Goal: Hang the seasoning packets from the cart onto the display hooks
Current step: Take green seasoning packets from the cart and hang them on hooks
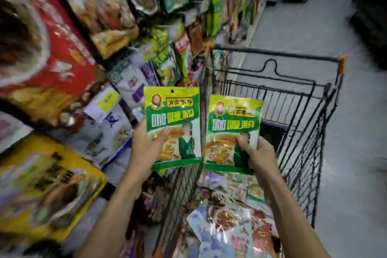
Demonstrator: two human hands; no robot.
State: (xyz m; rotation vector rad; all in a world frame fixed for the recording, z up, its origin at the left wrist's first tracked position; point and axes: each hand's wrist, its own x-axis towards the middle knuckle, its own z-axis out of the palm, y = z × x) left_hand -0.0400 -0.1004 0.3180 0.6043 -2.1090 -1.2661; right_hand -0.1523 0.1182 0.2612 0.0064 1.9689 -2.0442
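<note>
I hold two matching green and yellow seasoning packets upright above the cart. My left hand (146, 148) grips the left packet (172, 115) by its lower left edge, thumb on the front. My right hand (258, 153) pinches the right packet (234, 121) at its lower right corner. Each packet has a small hang hole at the top. The black wire cart (293, 100) stands just beyond and below my hands. Several more packets (226, 222) lie in its basket. The display hooks themselves are hidden behind the hanging goods.
A wall of hanging packets (134, 81) fills the left side, blurred by motion, with large red (52, 52) and yellow (41, 184) packs nearest me. The grey aisle floor (356, 153) runs along the right of the cart.
</note>
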